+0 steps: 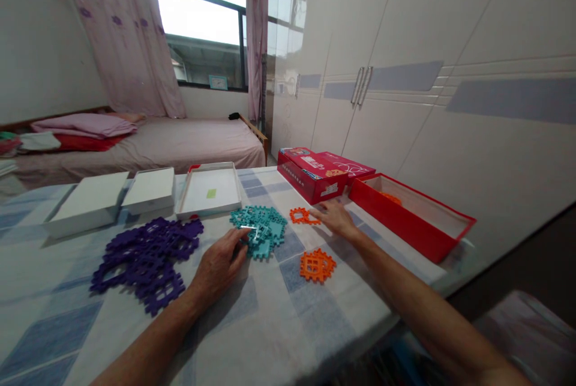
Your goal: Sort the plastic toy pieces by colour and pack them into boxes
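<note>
My left hand (220,260) rests at the left side of a heap of teal interlocking plastic pieces (270,227). Its fingers are loosely bent, thumb apart, and the fingertips touch the heap beside a bright whitish glint. Farther right, my right hand (336,219) has its fingertips on the right edge of an orange interlocking piece (299,215) lying on the table. Nearer to me is a small stack of orange pieces (317,265). Dark purple pieces (148,260) are spread in a heap left of my left hand.
White box parts (92,197) and a shallow white tray (211,185) line the table's far left. A red printed box (310,173) stands at the back right. Beside it, an open red box (405,212) holds something orange. The checked tablecloth (238,338) reaches the near edge.
</note>
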`<state>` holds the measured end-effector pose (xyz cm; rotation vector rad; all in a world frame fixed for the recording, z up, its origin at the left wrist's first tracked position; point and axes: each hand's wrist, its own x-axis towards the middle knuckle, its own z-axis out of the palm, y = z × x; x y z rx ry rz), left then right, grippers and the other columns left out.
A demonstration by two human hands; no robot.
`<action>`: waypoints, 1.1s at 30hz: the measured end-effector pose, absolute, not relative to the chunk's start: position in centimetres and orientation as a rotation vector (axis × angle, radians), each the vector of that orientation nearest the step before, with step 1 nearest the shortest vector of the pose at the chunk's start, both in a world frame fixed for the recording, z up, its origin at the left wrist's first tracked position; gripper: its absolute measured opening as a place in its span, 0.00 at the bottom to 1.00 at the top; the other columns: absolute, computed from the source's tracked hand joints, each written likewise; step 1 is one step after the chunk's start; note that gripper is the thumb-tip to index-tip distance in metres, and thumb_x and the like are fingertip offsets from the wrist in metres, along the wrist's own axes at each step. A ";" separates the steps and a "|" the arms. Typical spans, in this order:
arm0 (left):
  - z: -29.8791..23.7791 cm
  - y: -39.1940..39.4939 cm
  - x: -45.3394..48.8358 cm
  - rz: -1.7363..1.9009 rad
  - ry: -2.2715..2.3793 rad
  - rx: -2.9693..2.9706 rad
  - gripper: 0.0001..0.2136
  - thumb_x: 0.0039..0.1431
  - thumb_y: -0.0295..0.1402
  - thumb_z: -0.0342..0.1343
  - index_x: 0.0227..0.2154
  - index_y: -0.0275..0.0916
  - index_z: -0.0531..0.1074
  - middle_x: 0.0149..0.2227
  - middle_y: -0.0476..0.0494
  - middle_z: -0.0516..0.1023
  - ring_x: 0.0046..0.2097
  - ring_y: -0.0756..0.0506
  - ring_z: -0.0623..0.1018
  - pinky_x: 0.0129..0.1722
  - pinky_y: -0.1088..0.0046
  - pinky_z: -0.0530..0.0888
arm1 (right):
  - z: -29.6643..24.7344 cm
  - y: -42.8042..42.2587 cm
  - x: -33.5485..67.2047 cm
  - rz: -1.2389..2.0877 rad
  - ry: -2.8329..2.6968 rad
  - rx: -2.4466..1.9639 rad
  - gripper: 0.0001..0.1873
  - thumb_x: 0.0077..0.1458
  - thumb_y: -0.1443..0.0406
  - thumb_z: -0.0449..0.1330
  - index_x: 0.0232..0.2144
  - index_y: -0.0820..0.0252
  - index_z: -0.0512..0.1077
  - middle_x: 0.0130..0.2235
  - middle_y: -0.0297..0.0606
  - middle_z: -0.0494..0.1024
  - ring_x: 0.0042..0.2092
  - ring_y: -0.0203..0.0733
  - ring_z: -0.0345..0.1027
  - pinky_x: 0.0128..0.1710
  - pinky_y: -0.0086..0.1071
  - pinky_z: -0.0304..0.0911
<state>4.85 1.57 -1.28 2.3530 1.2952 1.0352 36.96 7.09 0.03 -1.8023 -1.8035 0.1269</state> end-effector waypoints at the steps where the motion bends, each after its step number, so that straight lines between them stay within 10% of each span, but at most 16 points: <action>1: -1.3 1.6 4.8 1.031 1.295 2.353 0.14 0.57 0.32 0.47 0.45 0.39 0.69 0.36 0.44 0.75 0.37 0.46 0.76 0.39 0.69 0.72 | -0.4 7.2 36.0 0.061 -1.826 -1.861 0.25 0.49 0.46 0.57 0.35 0.62 0.76 0.42 0.52 0.76 0.45 0.56 0.68 0.43 0.45 0.62; 19: -1.1 1.4 5.0 1.013 1.301 2.371 0.14 0.57 0.29 0.46 0.45 0.38 0.69 0.37 0.44 0.74 0.38 0.45 0.75 0.39 0.70 0.71 | 2.6 3.1 36.9 0.915 -1.524 -1.459 0.10 0.38 0.61 0.56 0.26 0.60 0.69 0.24 0.30 0.70 0.25 0.34 0.60 0.27 0.29 0.56; 33: -1.2 1.5 4.8 0.980 1.310 2.428 0.15 0.58 0.32 0.46 0.47 0.37 0.68 0.38 0.44 0.74 0.36 0.46 0.75 0.40 0.69 0.72 | -1.6 -3.9 29.0 -0.090 -2.207 -1.621 0.11 0.56 0.71 0.46 0.39 0.61 0.66 0.42 0.44 0.72 0.44 0.45 0.63 0.47 0.38 0.56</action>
